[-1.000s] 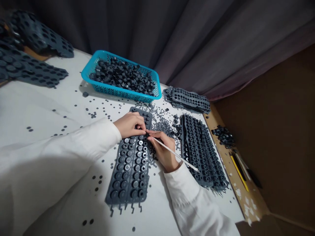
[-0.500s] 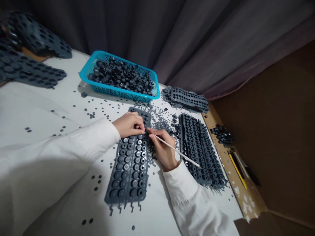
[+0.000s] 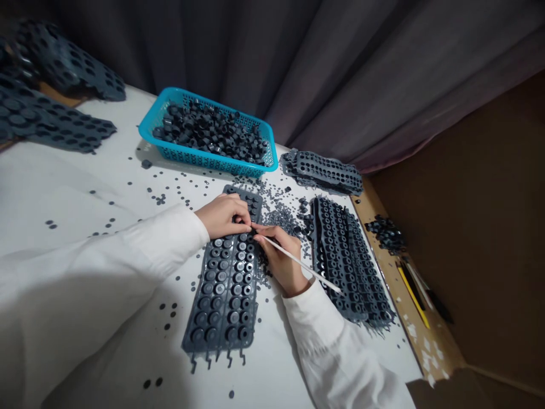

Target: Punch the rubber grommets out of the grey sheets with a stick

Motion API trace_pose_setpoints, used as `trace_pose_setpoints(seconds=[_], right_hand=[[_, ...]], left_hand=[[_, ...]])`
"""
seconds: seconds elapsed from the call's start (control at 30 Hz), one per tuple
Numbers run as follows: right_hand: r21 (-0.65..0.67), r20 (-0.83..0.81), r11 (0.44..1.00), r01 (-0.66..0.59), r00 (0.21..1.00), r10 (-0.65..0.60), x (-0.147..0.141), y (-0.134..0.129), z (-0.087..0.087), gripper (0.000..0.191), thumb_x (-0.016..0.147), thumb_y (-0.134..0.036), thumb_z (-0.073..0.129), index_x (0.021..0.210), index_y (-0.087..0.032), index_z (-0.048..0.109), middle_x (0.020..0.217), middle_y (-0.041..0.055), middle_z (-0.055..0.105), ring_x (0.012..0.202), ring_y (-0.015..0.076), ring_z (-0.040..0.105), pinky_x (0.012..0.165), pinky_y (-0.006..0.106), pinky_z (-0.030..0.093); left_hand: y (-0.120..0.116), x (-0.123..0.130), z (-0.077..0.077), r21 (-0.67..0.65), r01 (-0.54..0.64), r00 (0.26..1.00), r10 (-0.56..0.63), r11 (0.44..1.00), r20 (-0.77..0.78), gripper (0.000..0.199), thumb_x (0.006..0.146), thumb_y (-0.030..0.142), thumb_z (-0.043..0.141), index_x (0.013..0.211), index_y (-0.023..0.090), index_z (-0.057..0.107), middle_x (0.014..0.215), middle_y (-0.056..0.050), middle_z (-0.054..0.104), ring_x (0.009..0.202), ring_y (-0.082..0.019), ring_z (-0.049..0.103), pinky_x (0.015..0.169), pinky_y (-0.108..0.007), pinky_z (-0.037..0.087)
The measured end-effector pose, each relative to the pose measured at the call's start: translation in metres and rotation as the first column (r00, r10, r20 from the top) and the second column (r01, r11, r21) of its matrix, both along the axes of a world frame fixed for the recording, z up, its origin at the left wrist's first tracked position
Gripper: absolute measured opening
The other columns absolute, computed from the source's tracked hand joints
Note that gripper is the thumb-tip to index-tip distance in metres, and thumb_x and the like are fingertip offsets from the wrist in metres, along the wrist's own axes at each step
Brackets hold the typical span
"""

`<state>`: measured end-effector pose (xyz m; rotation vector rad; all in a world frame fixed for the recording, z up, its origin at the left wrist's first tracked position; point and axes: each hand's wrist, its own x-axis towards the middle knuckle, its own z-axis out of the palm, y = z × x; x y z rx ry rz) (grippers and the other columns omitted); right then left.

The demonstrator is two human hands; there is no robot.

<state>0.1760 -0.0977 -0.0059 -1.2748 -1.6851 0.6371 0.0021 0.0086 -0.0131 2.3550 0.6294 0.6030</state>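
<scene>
A dark grey rubber sheet [image 3: 219,295] with rows of round raised caps lies lengthwise on the white table. My left hand [image 3: 225,217] rests over its upper part, thumb and fingers pinched together at the right edge; what they hold, if anything, is too small to make out. Close beside those fingertips, my right hand [image 3: 283,258] is closed around a thin white stick [image 3: 304,266]. The stick slants down to the right, and its near tip is hidden at the fingers.
Behind the sheet stands a blue basket [image 3: 208,156] of small dark parts. Stacked rubber sheets [image 3: 344,261] lie right, another stack [image 3: 326,170] behind them, more sheets [image 3: 63,125] far left. Small discs are scattered about. A yellow cutter [image 3: 413,295] lies at the right edge.
The far end of the white stick has shifted slightly down and left as my right hand tilts a little. My left hand keeps its place on the sheet.
</scene>
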Motion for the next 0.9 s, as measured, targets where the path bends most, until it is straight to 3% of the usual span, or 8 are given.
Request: trace_pose_setpoints(seconds=[0.4,0.7,0.9], right_hand=[[0.023,0.098,1.0,-0.005,0.995,0.002,-0.0004,0.0012,-0.0023,0.006,0.088,-0.026,0.057,0.085,-0.022,0.061,0.099,0.0066,0.073,0.091,0.0195,0.07,0.078,0.03,0.056],[-0.028,-0.047,0.997,0.075,0.996,-0.077,-0.0013,0.0013,0.0004,0.007,0.087,-0.027,0.059,0.083,-0.021,0.06,0.095,0.0066,0.073,0.094,0.0201,0.069,0.08,0.032,0.054],[-0.095,-0.086,0.995,0.005,0.996,-0.013,-0.0005,0.0011,0.0018,0.008,0.084,-0.027,0.062,0.081,-0.02,0.063,0.1,0.0091,0.072,0.099,0.0221,0.067,0.084,0.035,0.052]], left_hand=[[-0.0003,-0.0001,-0.0005,0.004,0.002,1.0,-0.002,1.0,-0.007,0.014,0.08,0.028,0.062,0.072,0.02,0.069,0.07,0.001,0.061,0.073,-0.016,0.049,0.071,-0.028,0.034],[-0.0002,0.0,-0.0004,0.004,0.005,1.0,-0.005,1.0,0.007,0.012,0.08,0.028,0.064,0.073,0.02,0.07,0.069,0.001,0.06,0.073,-0.016,0.049,0.072,-0.027,0.035],[-0.0001,0.0001,-0.0028,0.007,0.0,1.0,0.0,1.0,0.012,0.01,0.079,0.026,0.064,0.074,0.02,0.07,0.069,0.001,0.06,0.074,-0.016,0.05,0.072,-0.028,0.035]])
